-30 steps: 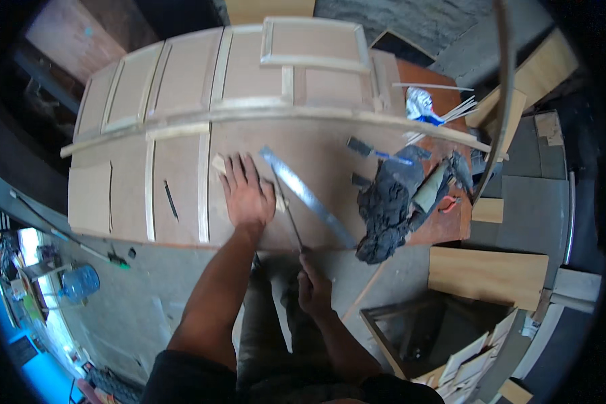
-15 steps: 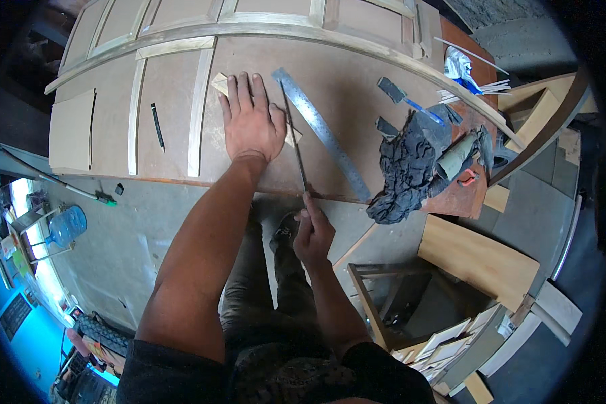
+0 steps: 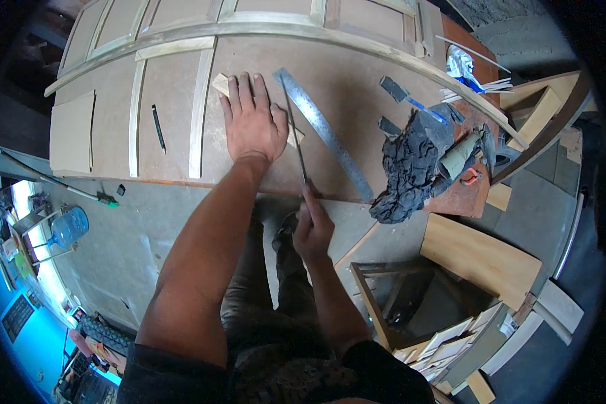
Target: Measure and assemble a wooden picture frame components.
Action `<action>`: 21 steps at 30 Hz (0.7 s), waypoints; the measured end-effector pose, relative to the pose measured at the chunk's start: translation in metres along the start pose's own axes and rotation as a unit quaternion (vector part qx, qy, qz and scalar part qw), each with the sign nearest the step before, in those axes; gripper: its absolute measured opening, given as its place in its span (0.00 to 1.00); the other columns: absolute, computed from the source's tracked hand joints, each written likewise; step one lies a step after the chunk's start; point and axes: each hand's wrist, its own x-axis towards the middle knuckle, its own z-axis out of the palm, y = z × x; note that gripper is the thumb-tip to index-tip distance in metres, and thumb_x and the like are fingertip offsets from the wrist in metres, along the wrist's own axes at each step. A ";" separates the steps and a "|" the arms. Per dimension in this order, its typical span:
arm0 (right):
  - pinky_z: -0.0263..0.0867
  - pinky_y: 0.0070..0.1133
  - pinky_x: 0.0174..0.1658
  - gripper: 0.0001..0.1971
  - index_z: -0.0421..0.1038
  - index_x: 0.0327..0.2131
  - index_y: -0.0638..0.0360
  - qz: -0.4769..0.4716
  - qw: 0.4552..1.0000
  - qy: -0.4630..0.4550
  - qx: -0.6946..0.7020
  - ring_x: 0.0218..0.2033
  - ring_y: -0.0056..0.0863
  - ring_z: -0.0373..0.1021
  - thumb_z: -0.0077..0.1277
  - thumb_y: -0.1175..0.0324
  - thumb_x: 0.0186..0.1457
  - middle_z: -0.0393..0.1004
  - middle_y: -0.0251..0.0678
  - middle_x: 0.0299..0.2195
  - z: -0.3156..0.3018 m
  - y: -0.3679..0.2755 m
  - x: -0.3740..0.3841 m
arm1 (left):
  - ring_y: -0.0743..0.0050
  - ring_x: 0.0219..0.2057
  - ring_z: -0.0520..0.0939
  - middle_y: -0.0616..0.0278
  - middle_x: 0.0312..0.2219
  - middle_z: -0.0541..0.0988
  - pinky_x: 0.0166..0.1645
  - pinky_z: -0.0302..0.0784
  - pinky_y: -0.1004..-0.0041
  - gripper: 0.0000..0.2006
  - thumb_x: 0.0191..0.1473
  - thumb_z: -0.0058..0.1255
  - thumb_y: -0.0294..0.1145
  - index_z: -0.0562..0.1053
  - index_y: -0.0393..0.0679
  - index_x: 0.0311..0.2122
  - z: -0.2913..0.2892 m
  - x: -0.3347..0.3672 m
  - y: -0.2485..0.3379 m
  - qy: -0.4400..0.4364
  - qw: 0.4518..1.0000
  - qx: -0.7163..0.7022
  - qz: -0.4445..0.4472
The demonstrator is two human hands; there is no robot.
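My left hand [image 3: 254,131] lies flat on a short light wood strip [image 3: 294,137], fingers stretched out, pressing it against the brown panel [image 3: 246,54] on the bench. The strip's ends show on both sides of the hand; its middle is hidden beneath. My right hand [image 3: 313,229] is closed around the near end of a long, thin, dark blade-like tool [image 3: 295,135], beyond the bench's front edge. This tool runs forward across the strip, just right of my left hand. Whether it is a saw blade or a file, I cannot make out. A steel ruler [image 3: 323,131] lies slanted to its right.
Black crumpled cloth [image 3: 407,178], sanding scraps and red-handled pliers [image 3: 471,176] crowd the bench's right end. A black pen [image 3: 158,128] and thin wood strips [image 3: 198,111] lie left. A long rail [image 3: 262,30] crosses behind. Boards [image 3: 481,259] and a frame stand at lower right.
My right hand has slid slightly forward with the thin tool. My left hand still presses on the wood strip.
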 end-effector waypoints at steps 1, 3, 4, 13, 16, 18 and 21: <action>0.74 0.29 0.38 0.19 0.72 0.61 0.61 0.045 0.998 -0.016 0.030 0.33 0.40 0.78 0.45 0.73 0.69 0.81 0.51 0.41 -0.005 0.000 -0.022 | 0.40 0.75 0.47 0.42 0.71 0.56 0.76 0.37 0.45 0.37 0.60 0.38 0.44 0.57 0.37 0.71 -0.001 0.001 -0.005 0.003 1.000 0.006 0.000; 0.75 0.31 0.41 0.19 0.72 0.61 0.62 0.092 0.994 -0.032 0.057 0.37 0.43 0.80 0.46 0.71 0.69 0.81 0.52 0.43 -0.013 -0.002 -0.047 | 0.39 0.75 0.47 0.42 0.71 0.56 0.76 0.37 0.45 0.37 0.60 0.38 0.45 0.57 0.37 0.71 -0.003 0.000 -0.005 0.003 1.000 0.005 0.004; 0.74 0.31 0.41 0.19 0.72 0.60 0.62 0.058 0.997 -0.009 0.049 0.38 0.44 0.80 0.46 0.71 0.69 0.81 0.53 0.44 -0.015 -0.003 -0.053 | 0.39 0.75 0.47 0.42 0.71 0.55 0.76 0.37 0.45 0.37 0.60 0.38 0.45 0.57 0.36 0.71 -0.004 -0.001 -0.004 0.001 1.000 0.002 0.006; 0.75 0.32 0.46 0.18 0.73 0.60 0.63 0.064 0.997 -0.007 0.037 0.40 0.47 0.81 0.46 0.71 0.69 0.81 0.54 0.47 -0.005 -0.006 -0.032 | 0.37 0.74 0.48 0.42 0.72 0.53 0.76 0.39 0.42 0.35 0.59 0.40 0.44 0.60 0.48 0.72 -0.005 0.003 -0.005 -0.002 1.000 0.015 0.018; 0.75 0.26 0.43 0.18 0.72 0.58 0.67 0.062 0.998 -0.007 0.032 0.41 0.39 0.82 0.43 0.73 0.69 0.82 0.56 0.46 -0.020 -0.014 -0.058 | 0.37 0.74 0.47 0.42 0.73 0.53 0.76 0.39 0.42 0.35 0.59 0.40 0.44 0.60 0.48 0.72 -0.005 0.001 -0.005 0.000 1.000 0.015 0.020; 0.74 0.26 0.41 0.19 0.72 0.59 0.67 0.122 0.991 -0.047 0.032 0.38 0.37 0.82 0.42 0.74 0.69 0.82 0.54 0.43 -0.015 -0.015 -0.043 | 0.37 0.74 0.47 0.43 0.73 0.53 0.76 0.39 0.41 0.35 0.59 0.40 0.44 0.60 0.48 0.72 -0.005 0.001 -0.007 -0.001 1.000 0.013 0.020; 0.71 0.25 0.34 0.19 0.71 0.60 0.66 -0.017 1.000 0.014 -0.005 0.28 0.33 0.77 0.41 0.74 0.69 0.81 0.50 0.35 0.009 0.002 0.012 | 0.38 0.75 0.47 0.43 0.73 0.52 0.76 0.39 0.41 0.35 0.59 0.40 0.44 0.59 0.48 0.72 -0.001 0.002 -0.003 0.000 1.000 0.021 0.023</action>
